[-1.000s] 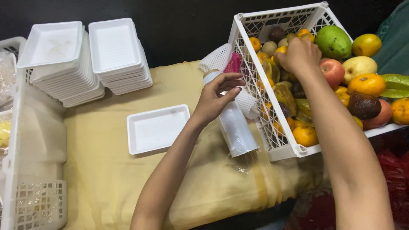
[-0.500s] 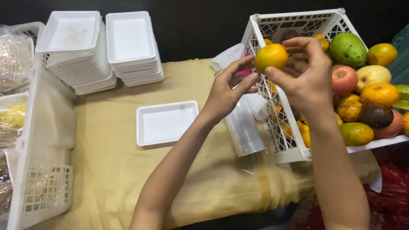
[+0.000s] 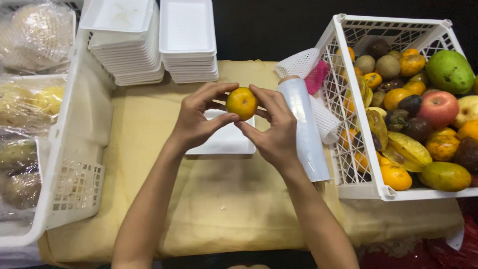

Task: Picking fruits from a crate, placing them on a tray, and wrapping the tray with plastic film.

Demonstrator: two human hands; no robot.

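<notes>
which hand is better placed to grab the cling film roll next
Probably the right hand: it is right beside the cling film roll, while the left hand is on the far side of the orange that both hands hold above the foam tray.

Wrapped produce and empty trays

Clear-wrapped packs (image 3: 30,30) fill the left white crate (image 3: 74,164); two stacks of white foam trays (image 3: 154,45) stand behind; a film roll (image 3: 304,132) lies centre.

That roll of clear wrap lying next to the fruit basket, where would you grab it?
Grip the roll of clear wrap around its middle, coming from above with fingers across its width. It lies flat on the cloth, a long cylinder, and the white basket crowds its right side, so its top and left side are the open approach.
</notes>
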